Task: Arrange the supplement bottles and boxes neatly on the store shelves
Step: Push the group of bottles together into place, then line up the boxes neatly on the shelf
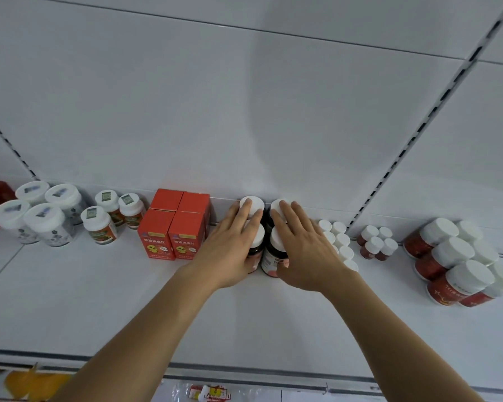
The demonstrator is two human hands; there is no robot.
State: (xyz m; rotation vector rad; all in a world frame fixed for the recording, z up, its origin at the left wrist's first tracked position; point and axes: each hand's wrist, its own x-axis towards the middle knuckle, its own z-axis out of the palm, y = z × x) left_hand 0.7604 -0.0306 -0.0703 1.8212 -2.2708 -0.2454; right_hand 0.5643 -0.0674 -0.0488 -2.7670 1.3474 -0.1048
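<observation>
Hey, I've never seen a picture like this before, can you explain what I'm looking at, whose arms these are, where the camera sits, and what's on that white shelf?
There is no machine here. A person wears a wide-angle camera on the head, looking forward and down, so the two bare arms are the person's own. That lens bends the straight lines.

The white surface is a store shelf. The left hand and the right hand lie with straight fingers over four dark bottles with white caps, one hand on each side, thumbs against the front bottles. They seem to be squaring the group up rather than lifting anything.

To the left stand four red boxes, then three small bottles with green labels, then four large white-lidded jars. To the right are small white-capped bottles, four little red bottles and big red jars.
</observation>
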